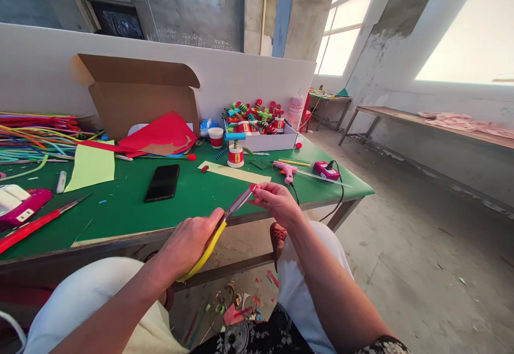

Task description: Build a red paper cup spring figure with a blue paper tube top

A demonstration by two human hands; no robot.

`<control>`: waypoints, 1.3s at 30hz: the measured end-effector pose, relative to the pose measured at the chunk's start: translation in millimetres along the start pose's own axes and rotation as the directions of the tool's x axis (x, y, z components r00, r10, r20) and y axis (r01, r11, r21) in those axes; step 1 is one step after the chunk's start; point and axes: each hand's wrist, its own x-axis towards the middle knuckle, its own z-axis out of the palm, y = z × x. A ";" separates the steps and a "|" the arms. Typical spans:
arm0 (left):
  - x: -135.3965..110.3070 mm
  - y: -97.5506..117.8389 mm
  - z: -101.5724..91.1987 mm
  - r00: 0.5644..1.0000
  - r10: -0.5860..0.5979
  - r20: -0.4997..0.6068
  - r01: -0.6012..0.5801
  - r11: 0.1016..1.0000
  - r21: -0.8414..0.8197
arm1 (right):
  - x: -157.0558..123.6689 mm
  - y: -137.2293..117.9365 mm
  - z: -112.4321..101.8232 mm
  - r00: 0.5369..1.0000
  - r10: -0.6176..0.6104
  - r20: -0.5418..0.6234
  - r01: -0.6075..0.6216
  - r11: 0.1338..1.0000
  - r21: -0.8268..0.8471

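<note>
My left hand is wrapped round the yellow handle of a pair of scissors. The blades point up and to the right, over the table's front edge. At their tips is a small red piece, pinched in the fingertips of my right hand; it looks like paper, though its shape is too small to tell. Beyond my hands, a paper-cup figure with a blue roll on top stands on the table. A pale yellow paper strip lies in front of it, with a small dark red bit on its left end.
On the green table lie a black phone, a pink glue gun with a cord, and a red-handled knife-like tool. Behind stand a white box of colourful figures and an open cardboard box. Scraps litter the floor.
</note>
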 end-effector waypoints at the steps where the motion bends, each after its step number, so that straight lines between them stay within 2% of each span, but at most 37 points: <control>1: 0.0 -0.2 0.2 1.000 0.000 0.001 0.000 1.000 -0.001 | 0.2 -0.2 -0.2 1.000 -0.003 -0.003 0.003 1.000 0.000; 18: 0.5 1.5 -1.0 1.000 -0.002 0.000 0.002 0.999 0.047 | 0.6 2.1 -0.1 0.999 0.021 0.043 -0.020 1.000 -0.007; 33: -1.9 3.7 -6.5 0.999 -0.017 0.032 0.016 1.000 0.018 | 1.2 0.0 -4.2 1.000 0.015 0.019 -0.014 0.999 -0.032; 39: -3.0 5.0 -9.4 0.998 -0.022 0.057 0.021 0.999 0.029 | 1.7 -0.6 -5.6 0.999 0.049 -0.011 -0.049 0.999 -0.017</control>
